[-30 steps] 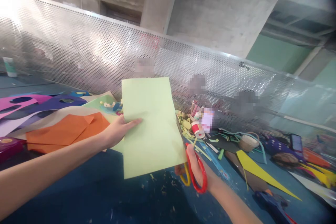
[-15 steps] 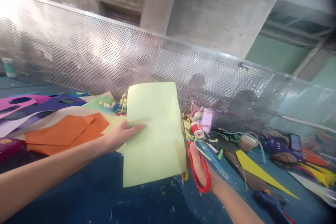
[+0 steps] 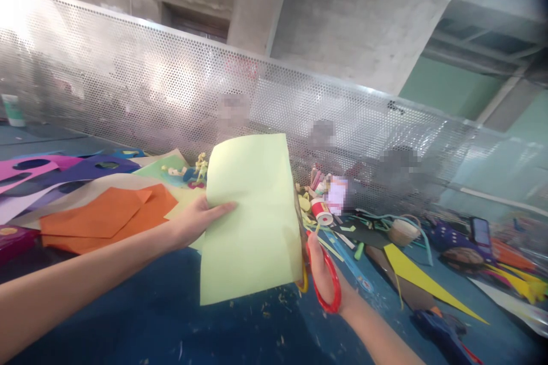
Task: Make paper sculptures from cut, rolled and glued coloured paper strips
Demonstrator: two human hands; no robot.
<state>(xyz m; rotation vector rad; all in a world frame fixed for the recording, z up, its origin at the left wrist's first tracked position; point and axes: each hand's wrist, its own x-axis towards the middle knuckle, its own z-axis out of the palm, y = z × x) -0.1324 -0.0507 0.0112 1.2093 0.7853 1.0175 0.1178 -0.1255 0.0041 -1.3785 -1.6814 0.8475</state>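
A sheet of pale green paper is held up in front of me, upright and slightly curved at its top left. My left hand grips its left edge, thumb on the near face and fingers hidden behind. At the lower right edge of the sheet, my right hand is closed on a pair of scissors, thumb through the red handle loop. A yellow loop shows partly below the paper's edge. The blades lie along the right edge, mostly hidden by the sheet, so I cannot tell how far apart they are.
Orange sheets lie left on the blue table. A paper cup, a blue ruler, a yellow paper triangle and a dark blue tool lie right. A perforated metal panel stands behind, with blurred people beyond.
The red scissor handle has shifted slightly left, closer to the paper, together with my right hand. My left hand and the sheet stay almost where they were.
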